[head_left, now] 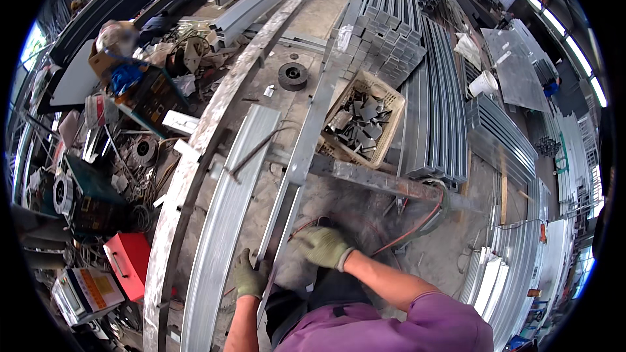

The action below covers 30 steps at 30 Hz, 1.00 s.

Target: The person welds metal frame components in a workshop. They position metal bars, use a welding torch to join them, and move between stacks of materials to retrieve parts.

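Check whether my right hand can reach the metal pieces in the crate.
Probably, leaning forward: a crossbar lies between your right hand and the crate, but the open top leaves the metal pieces exposed.

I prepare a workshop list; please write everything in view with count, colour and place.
Crate: 1, beige, centre
Offcuts: many, grey, in crate
Tube stacks: several, grey, centre to right
Bar: at least 1, grey, between hands
Wide channel: 1, grey, left of bar
Hammer: 1, dark, across channel
Beam: 1, whitish, left of channel
Spools: at least 2, black, centre and left
Case: 1, red, lower left
Machines: at least 2, dark green, left
Bucket: 1, white, upper right
Hose: 1, red, right of centre
Clutter: uncountable, mixed, left
Left hand: 1, green-gloved, beside bar
Right hand: 1, green-gloved, right of bar
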### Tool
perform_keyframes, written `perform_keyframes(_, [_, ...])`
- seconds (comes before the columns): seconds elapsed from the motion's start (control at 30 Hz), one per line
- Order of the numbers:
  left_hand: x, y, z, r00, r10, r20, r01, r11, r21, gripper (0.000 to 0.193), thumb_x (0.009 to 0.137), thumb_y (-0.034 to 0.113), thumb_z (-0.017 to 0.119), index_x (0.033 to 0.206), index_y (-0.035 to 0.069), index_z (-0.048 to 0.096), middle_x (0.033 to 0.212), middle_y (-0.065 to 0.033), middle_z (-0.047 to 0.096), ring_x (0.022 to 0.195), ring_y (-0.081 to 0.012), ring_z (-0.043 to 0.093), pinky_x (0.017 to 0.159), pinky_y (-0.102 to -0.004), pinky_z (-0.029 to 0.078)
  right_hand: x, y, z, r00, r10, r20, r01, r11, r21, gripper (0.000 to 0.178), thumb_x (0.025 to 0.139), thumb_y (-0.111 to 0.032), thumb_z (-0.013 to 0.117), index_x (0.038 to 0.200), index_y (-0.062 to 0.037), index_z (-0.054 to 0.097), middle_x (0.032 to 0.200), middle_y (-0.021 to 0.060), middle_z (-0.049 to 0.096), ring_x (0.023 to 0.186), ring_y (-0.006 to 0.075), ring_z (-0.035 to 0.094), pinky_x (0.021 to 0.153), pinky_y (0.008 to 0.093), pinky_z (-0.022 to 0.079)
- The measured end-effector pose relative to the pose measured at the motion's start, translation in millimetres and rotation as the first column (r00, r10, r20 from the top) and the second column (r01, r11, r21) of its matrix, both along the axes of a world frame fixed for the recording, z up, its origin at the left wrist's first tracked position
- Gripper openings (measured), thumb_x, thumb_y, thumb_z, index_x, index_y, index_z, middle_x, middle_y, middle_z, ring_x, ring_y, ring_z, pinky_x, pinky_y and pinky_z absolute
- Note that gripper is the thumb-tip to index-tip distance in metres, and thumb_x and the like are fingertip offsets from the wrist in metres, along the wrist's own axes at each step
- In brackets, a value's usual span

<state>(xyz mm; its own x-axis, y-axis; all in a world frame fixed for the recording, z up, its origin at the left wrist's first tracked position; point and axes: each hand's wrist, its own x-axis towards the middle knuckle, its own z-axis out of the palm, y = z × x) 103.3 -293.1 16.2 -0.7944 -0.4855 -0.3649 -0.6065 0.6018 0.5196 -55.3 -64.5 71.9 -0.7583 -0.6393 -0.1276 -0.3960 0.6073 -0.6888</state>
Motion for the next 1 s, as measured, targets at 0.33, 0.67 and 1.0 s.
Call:
perform_keyframes(0.33, [-107,22,-46,0.913,0.230,0.336,-0.217,0.973,-0.076,0.050,0.076,0.027,0.086,0.120,0.005,0.077,0.111,-0.0217,0.078,0.102,-0.0384,0.075,0.092,-0.0459,0.058,-311,208,-151,0.772,-0.619,0.147,0.463,0.705,0.537,0.039,0.095,-0.041,0.064,0.117,-0.0106,0.076,0.116,0.0224,0.076,0.112,0.0413,0.073,0.098,0.0481,0.057])
perform_keyframes(0.67, [-132,42,-20,0.967,0.192,0.169,-0.165,0.973,-0.163,0.025,0.083,0.018,0.082,0.104,0.005,0.078,0.098,-0.0185,0.076,0.091,-0.0410,0.073,0.088,-0.0454,0.057,-452,227,-289,0.719,-0.694,0.040,0.495,0.552,0.671,0.045,0.094,-0.035,0.069,0.123,-0.0017,0.076,0.129,0.0245,0.073,0.121,0.0419,0.070,0.104,0.0481,0.057])
perform_keyframes(1.0, [-126,47,-22,0.949,0.229,0.218,-0.192,0.965,-0.179,0.032,0.076,0.021,0.087,0.104,0.009,0.077,0.102,-0.0151,0.077,0.096,-0.0388,0.074,0.088,-0.0460,0.058,-483,225,-369,0.581,-0.807,-0.106,0.585,0.324,0.744,0.058,0.087,-0.032,0.069,0.130,0.0048,0.067,0.133,0.0352,0.068,0.123,0.0449,0.069,0.105,0.0498,0.056])
